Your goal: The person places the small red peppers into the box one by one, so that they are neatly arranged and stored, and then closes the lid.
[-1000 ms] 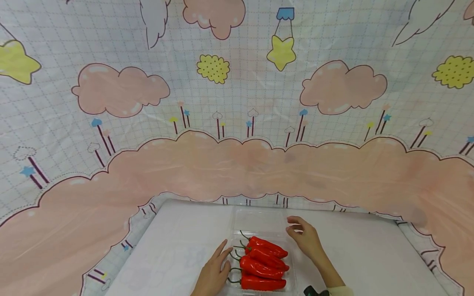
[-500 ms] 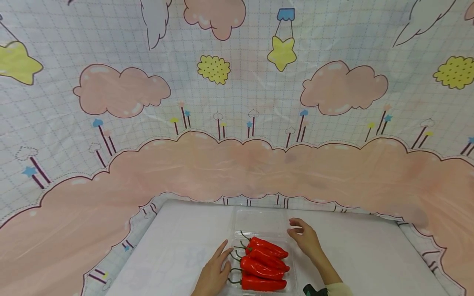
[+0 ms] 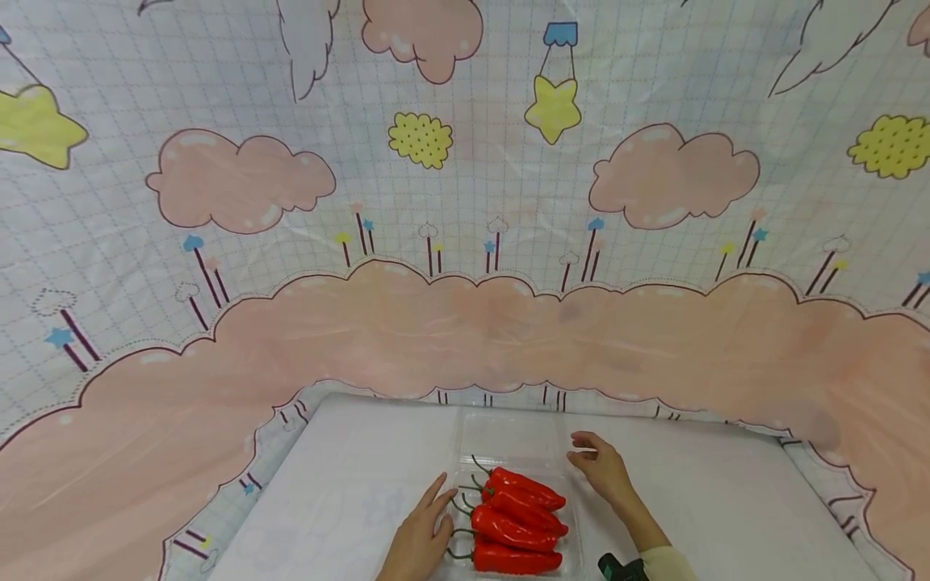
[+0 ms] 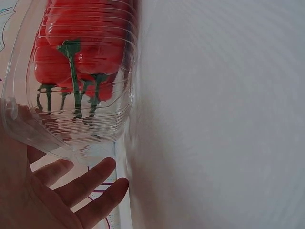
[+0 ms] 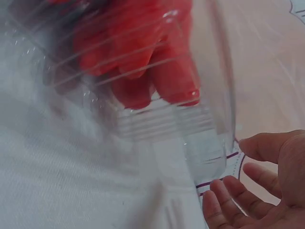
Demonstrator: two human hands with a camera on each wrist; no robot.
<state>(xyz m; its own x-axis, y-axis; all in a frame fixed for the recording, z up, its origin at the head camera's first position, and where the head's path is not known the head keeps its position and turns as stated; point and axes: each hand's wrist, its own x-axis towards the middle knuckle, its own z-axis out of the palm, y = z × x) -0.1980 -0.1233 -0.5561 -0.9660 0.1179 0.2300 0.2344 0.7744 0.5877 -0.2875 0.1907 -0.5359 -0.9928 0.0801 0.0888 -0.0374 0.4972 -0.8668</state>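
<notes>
Several red peppers [image 3: 516, 528] with green stems lie side by side in a clear plastic clamshell box [image 3: 576, 532]. Its clear lid [image 3: 508, 432] is folded back flat on the far side. My left hand [image 3: 417, 537] rests at the box's left edge, fingers spread near the stems. In the left wrist view, the left hand's fingers [image 4: 86, 183] extend past the end of the ribbed box. My right hand [image 3: 603, 468] hovers beside the lid's right edge with loosely bent fingers and nothing between them. The right wrist view shows the right hand [image 5: 257, 191] just apart from the box.
A white table surface [image 3: 349, 468] lies under the box. Behind it hangs a cloth [image 3: 465, 323] printed with clouds and stars. A dark wrist device [image 3: 617, 567] sits by the right sleeve [image 3: 667, 562].
My right hand has drifted slightly right, away from the lid's edge. The left hand, the box and the peppers stay in place.
</notes>
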